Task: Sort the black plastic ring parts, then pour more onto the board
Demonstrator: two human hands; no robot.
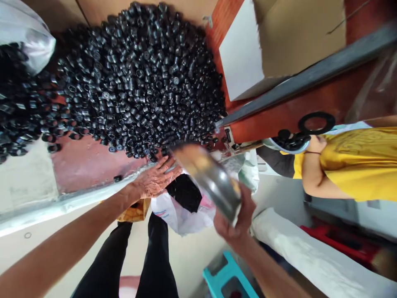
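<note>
A large heap of small black plastic caps (145, 82) covers the reddish tabletop (93, 165). My left hand (158, 176) lies at the table's near edge with its fingers stretched out, fingertips by the front of the heap. In my right hand (237, 213) is a shiny metal pan (211, 178), gripped by its near end and tilted on its side, smeared by motion. Its far end comes close to the caps at the table edge. Below the edge, between my hands, hangs an open white woven sack (180, 217) with a dark inside.
An open cardboard box (242, 58) stands at the back right, behind a grey metal bar (304, 74). To the right, a person in a yellow shirt (356, 161) is beside a bowl of black parts (291, 142). A turquoise stool (229, 277) and a stuffed white sack (304, 252) are on the floor.
</note>
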